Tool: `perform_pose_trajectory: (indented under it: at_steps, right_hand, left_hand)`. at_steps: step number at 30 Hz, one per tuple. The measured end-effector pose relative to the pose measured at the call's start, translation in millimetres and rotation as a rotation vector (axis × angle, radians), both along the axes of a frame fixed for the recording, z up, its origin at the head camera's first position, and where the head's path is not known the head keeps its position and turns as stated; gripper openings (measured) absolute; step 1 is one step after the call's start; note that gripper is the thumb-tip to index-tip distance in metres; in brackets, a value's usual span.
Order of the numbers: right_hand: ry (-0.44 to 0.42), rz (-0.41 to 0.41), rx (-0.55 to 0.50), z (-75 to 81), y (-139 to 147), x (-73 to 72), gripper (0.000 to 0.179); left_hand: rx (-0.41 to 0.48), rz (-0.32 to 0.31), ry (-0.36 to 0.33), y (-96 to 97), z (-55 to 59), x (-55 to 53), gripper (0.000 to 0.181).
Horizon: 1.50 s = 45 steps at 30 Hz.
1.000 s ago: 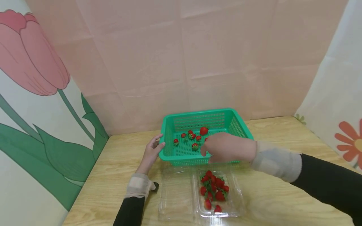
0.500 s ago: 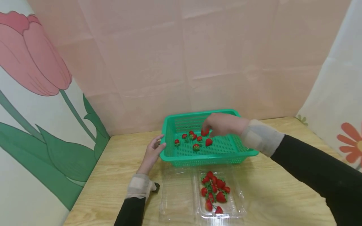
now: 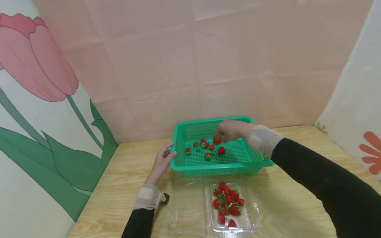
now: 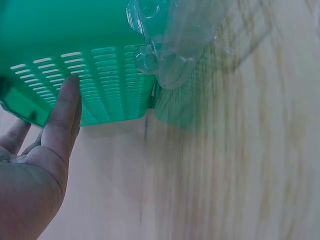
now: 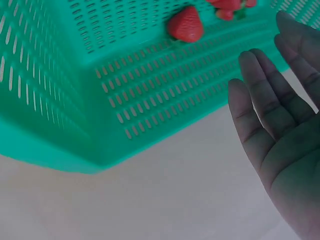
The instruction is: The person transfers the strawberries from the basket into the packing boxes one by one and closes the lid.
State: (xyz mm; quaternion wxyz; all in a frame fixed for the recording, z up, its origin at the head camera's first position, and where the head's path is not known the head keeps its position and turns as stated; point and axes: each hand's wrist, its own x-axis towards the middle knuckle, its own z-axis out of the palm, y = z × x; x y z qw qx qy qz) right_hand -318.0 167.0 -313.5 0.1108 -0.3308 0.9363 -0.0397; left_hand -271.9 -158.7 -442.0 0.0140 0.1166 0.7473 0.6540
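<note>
Inside the green perforated basket (image 3: 221,168) lie several red strawberries, one of them a lone strawberry (image 3: 221,151) near the middle. My right hand (image 3: 232,130) reaches down over the basket, thumb and fingers pinching a larger strawberry (image 3: 217,140). In the right wrist view the remaining fingers (image 5: 260,100) are loosely bent above the basket floor. My left hand (image 3: 160,162) rests at the basket's left rim with its fingers extended; in the left wrist view one finger (image 4: 64,107) lies against the slotted wall.
An open clear plastic clamshell (image 3: 188,206) stands in front of the basket, its right half holding a pile of strawberries (image 3: 227,201). Beneath is a wooden table (image 3: 119,185). A pink sheet (image 3: 148,66) hangs close behind the basket.
My right hand has moved from the basket's near side farther back to the larger strawberry and come round it. My left hand stays at the rim.
</note>
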Motion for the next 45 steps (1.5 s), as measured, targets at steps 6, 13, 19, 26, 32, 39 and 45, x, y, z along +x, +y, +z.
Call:
perform_pose_trajectory:
  at_steps: [6, 13, 19, 26, 32, 39, 45]
  right_hand:
    - [-0.045, -0.058, 0.036, -13.0, -1, -11.8, 0.031]
    - [-0.095, -0.091, 0.078, -33.4, 1, -19.7, 0.035]
    - [-0.11, -0.11, 0.102, -42.7, -1, -23.8, 0.033]
    - [-0.14, -0.107, 0.141, -53.0, -5, -24.6, 0.027]
    - [-0.151, -0.086, 0.162, -56.9, -8, -22.0, 0.027]
    - [-0.152, -0.092, 0.188, -63.1, -10, -19.9, 0.027]
    - [-0.143, -0.093, 0.202, -72.1, -7, -20.9, 0.019]
  left_hand:
    - [0.005, -0.006, 0.005, 1.5, 0.4, 0.0, 0.049]
    - [0.012, -0.032, 0.001, 5.3, 9.0, 8.0, 0.05]
    - [-0.012, -0.047, -0.011, 6.8, 26.5, 17.9, 0.052]
    - [0.006, -0.041, -0.018, 3.2, 8.2, 4.7, 0.051]
    - [-0.008, -0.004, 0.012, 5.4, 4.0, 3.9, 0.048]
    - [-0.021, -0.011, 0.013, 7.5, 6.9, 4.5, 0.049]
    - [-0.044, -0.044, -0.002, 11.1, 23.1, 15.2, 0.05]
